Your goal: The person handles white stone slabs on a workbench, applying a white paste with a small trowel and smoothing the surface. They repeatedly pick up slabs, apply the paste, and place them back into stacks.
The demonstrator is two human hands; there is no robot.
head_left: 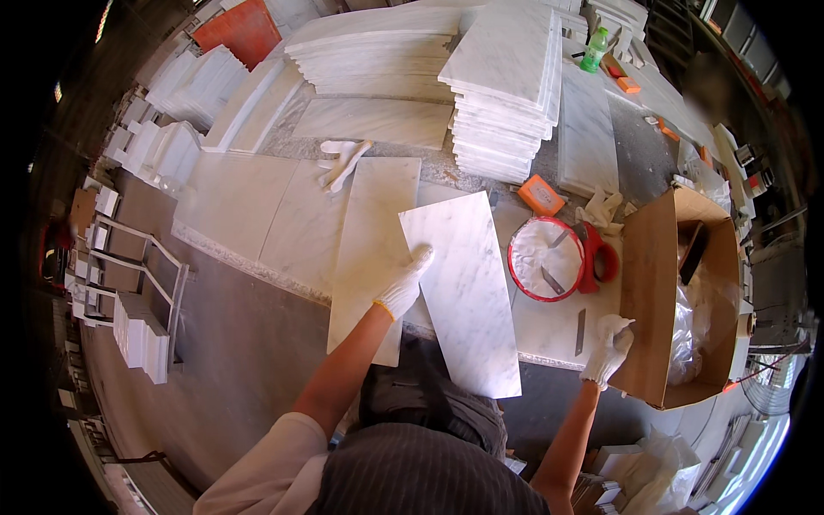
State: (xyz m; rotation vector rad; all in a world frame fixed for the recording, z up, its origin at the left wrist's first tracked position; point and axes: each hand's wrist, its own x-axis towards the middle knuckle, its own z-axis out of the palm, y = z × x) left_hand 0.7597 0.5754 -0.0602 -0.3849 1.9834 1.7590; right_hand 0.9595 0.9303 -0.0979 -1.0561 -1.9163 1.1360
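My left hand (405,283), in a white knit glove, grips the left edge of a white, grey-veined marble tile (468,292). The tile lies at an angle, its near end jutting past the table edge by my body. Partly beneath it is another long marble tile (369,257). My right hand (608,350), also gloved, is closed beside the cardboard box (644,292); what its fingers hold, if anything, cannot be made out. Near it lies a thin metal blade (580,331). A red-rimmed tub (512,266) of white material, with flat blades in it, stands between the tile and the box.
A tall stack of marble tiles (498,120) stands ahead, with more stacked slabs (369,60) behind. A loose white glove (342,163), an orange box (541,196), a red tape dispenser (603,260) and a green bottle (594,50) lie about. A metal-framed cart (176,300) stands left.
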